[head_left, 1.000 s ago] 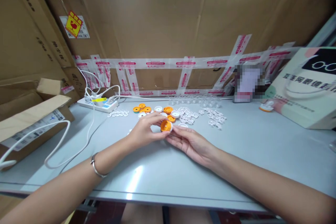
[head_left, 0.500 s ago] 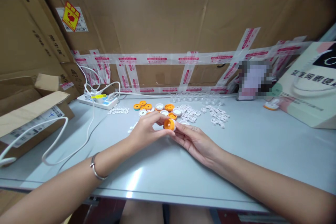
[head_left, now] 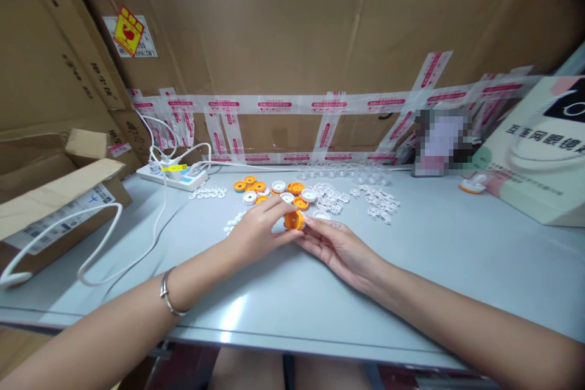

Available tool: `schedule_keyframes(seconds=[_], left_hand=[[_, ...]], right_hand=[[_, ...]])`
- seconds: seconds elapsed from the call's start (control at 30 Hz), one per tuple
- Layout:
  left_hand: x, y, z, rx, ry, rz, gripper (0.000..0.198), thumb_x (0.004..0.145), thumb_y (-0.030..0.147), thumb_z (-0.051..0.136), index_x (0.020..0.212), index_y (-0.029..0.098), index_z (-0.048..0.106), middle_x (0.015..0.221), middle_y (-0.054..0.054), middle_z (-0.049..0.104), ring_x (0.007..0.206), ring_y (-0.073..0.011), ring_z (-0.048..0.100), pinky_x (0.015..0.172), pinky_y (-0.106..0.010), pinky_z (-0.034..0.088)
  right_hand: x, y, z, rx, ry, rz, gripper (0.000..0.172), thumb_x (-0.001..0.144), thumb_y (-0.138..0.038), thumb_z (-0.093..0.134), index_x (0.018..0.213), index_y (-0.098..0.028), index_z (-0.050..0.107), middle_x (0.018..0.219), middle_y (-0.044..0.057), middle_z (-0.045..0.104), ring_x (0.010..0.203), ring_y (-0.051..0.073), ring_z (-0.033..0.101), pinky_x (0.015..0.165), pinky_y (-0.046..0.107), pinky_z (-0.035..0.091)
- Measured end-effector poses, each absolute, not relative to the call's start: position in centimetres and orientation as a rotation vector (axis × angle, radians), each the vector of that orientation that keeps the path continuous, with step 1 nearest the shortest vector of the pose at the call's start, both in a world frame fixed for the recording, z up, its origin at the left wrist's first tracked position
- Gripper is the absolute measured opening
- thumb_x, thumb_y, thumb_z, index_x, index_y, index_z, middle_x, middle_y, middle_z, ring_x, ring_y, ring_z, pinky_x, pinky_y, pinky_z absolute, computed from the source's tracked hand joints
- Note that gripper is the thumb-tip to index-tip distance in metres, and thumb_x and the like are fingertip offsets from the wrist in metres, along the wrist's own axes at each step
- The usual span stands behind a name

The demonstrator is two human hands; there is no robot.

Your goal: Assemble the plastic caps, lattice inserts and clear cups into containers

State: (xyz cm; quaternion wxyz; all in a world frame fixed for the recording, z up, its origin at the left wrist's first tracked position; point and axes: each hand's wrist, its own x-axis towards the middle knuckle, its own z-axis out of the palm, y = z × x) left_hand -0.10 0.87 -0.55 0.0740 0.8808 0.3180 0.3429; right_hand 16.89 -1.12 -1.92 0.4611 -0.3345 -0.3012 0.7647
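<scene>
Both hands hold one round orange cup-shaped plastic part [head_left: 294, 220] above the table, its hollow side turned toward me. My left hand [head_left: 260, 226] pinches it between thumb and fingers from the left. From the right, my right hand [head_left: 340, 250] grips its edge, where a bit of white shows; those fingertips are partly hidden. Behind the hands lie loose orange round parts [head_left: 300, 203] and white round parts [head_left: 308, 195]. Small white pieces [head_left: 329, 198] are heaped just right of them, and small white discs [head_left: 208, 192] lie to the left.
A power strip [head_left: 173, 177] with white cables lies back left, beside an opened cardboard box [head_left: 59, 207]. Clear round pieces [head_left: 342, 172] line the table's back. A blurred-out phone-like object [head_left: 436, 146] and a printed box [head_left: 539, 152] stand right. Cardboard [head_left: 274, 30] walls the back.
The orange part has tilted a little between my fingers, and its hollow shows differently. Both hands keep their hold. The whole view has shifted slightly.
</scene>
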Motion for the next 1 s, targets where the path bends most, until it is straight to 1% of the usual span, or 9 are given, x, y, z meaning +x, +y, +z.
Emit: schedule_keyframes(seconds=[0.2,0.37,0.47,0.57,0.63,0.7,0.83,0.93,1.0], left_hand=[[-0.1,0.5,0.0,2.591,1.000,0.819,0.018,0.078,0.024,0.058,0.093,0.015,0.061,0.084,-0.005,0.064,0.078,-0.0153,0.058,0.072,-0.026,0.045],[-0.3,-0.1,0.5,2.590,1.031,0.592,0.016,0.073,0.020,0.060,0.087,0.016,0.063,0.080,-0.004,0.063,0.074,-0.0153,0.056,0.069,-0.024,0.043],[-0.4,-0.3,0.5,2.584,1.013,0.450,0.019,0.070,0.015,0.057,0.086,0.017,0.065,0.082,-0.004,0.063,0.074,-0.0156,0.057,0.068,-0.024,0.042],[-0.5,-0.3,0.5,2.563,0.991,0.392,0.020,0.069,0.014,0.055,0.085,0.017,0.067,0.081,-0.004,0.061,0.072,-0.0152,0.056,0.067,-0.024,0.042],[-0.5,-0.2,0.4,2.546,0.994,0.396,0.020,0.069,0.015,0.055,0.086,0.018,0.067,0.081,-0.004,0.060,0.073,-0.0154,0.056,0.067,-0.024,0.042],[-0.5,-0.1,0.3,2.532,1.001,0.403,0.021,0.070,0.016,0.055,0.088,0.018,0.067,0.083,-0.004,0.060,0.074,-0.0161,0.057,0.069,-0.025,0.043],[-0.6,0.4,-0.3,2.547,1.053,0.460,0.030,0.072,0.020,0.056,0.101,0.017,0.063,0.093,-0.007,0.062,0.082,-0.0189,0.057,0.075,-0.028,0.044],[-0.7,0.7,-0.9,2.555,1.098,0.512,0.041,0.072,0.021,0.057,0.113,0.016,0.057,0.095,-0.008,0.063,0.085,-0.0202,0.058,0.077,-0.029,0.045],[-0.7,0.9,-1.2,2.554,1.106,0.530,0.043,0.072,0.021,0.057,0.115,0.015,0.056,0.094,-0.007,0.064,0.085,-0.0201,0.058,0.077,-0.029,0.045]], right_hand=[[17.7,-0.8,-1.9,-1.019,-1.000,1.893,0.018,0.065,-0.029,0.074,0.073,-0.013,0.072,0.072,0.004,0.071,0.071,0.007,0.065,0.073,0.016,0.052],[18.3,0.1,-1.6,-1.245,-1.362,1.736,0.026,0.058,-0.037,0.077,0.063,-0.012,0.069,0.062,0.004,0.068,0.057,0.009,0.063,0.061,0.021,0.052],[20.4,1.4,-0.4,-1.381,-1.613,1.367,0.028,0.059,-0.041,0.074,0.060,-0.014,0.067,0.057,0.002,0.065,0.050,0.010,0.059,0.054,0.023,0.047],[24.7,3.4,0.9,-1.553,-1.711,0.875,0.030,0.063,-0.046,0.068,0.069,-0.016,0.068,0.065,0.003,0.066,0.058,0.014,0.059,0.056,0.026,0.043],[27.9,4.8,1.3,-1.717,-1.800,0.565,0.029,0.066,-0.047,0.064,0.069,-0.018,0.067,0.065,0.004,0.065,0.062,0.017,0.057,0.057,0.027,0.039],[30.5,6.0,0.9,-1.894,-1.886,0.401,0.029,0.066,-0.047,0.063,0.066,-0.018,0.064,0.066,0.005,0.064,0.062,0.018,0.055,0.057,0.028,0.037],[32.2,7.2,-0.7,-2.029,-2.005,0.439,0.036,0.061,-0.053,0.064,0.060,-0.018,0.057,0.062,0.005,0.062,0.057,0.016,0.052,0.052,0.027,0.034],[31.8,7.3,-1.4,-2.022,-2.033,0.522,0.038,0.055,-0.054,0.068,0.056,-0.018,0.057,0.055,0.003,0.061,0.053,0.015,0.050,0.050,0.026,0.033],[31.4,7.2,-1.5,-2.016,-2.039,0.569,0.038,0.054,-0.053,0.069,0.055,-0.018,0.058,0.054,0.003,0.061,0.052,0.014,0.050,0.049,0.026,0.032]])
